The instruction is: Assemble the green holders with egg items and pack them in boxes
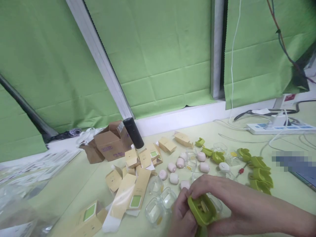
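Note:
Low at the front of the table, I hold a small olive-green plastic shell (206,214), its hollow side with molded inner parts facing up. My left hand (182,212) grips it from the left, thumb near its upper edge. Curved over its far side and along the right is my right hand (227,197), also closed on it. Just left of my hands stand clear plastic cups (154,210). Beyond them lie several pale pink rounded pieces (174,178). More green shells (261,177) are lined up on the right, near a red-handled screwdriver (240,171).
Flattened and folded yellow cartons (123,194) spread over the left middle. Behind them are a brown cardboard box (111,141) and a black bottle (133,132). A power strip (256,128) with cables lies back right, a phone (303,171) below it. Plastic bags (19,197) cover the left.

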A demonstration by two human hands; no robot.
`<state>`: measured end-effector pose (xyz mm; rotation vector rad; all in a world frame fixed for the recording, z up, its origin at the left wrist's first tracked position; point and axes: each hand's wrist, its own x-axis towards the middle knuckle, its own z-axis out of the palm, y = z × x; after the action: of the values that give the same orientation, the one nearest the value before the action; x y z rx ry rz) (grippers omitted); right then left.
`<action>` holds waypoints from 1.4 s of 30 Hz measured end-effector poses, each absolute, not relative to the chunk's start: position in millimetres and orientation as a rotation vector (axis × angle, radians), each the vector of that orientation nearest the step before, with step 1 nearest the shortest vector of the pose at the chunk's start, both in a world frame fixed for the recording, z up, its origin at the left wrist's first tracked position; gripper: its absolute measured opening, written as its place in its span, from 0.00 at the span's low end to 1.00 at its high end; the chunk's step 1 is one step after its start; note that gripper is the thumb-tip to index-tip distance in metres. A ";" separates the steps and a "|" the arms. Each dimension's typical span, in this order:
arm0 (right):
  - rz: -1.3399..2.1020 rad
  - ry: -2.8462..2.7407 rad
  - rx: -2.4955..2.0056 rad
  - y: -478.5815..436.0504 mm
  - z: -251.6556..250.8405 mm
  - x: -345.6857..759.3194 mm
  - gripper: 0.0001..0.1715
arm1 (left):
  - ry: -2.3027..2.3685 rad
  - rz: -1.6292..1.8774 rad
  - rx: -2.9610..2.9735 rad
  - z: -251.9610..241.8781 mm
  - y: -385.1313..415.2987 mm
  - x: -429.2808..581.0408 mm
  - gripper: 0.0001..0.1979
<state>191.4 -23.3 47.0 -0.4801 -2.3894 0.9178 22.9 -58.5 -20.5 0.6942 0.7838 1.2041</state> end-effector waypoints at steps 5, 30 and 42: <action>0.713 -2.360 -0.363 -30.4 38.1 188.2 0.19 | 0.791 1.231 0.778 -20.8 -57.4 17.0 0.24; 0.510 -2.399 -1.031 -4.1 22.5 215.8 0.19 | 0.692 1.484 0.398 -11.6 -58.1 -38.1 0.19; 0.047 -2.723 -0.905 100.9 -25.1 105.8 0.09 | 0.802 1.665 0.083 -25.4 -97.9 -60.0 0.14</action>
<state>105.8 100.9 -25.1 -0.9053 -2.7228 0.0471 -60.0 -97.9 -25.4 0.0829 0.8018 1.6647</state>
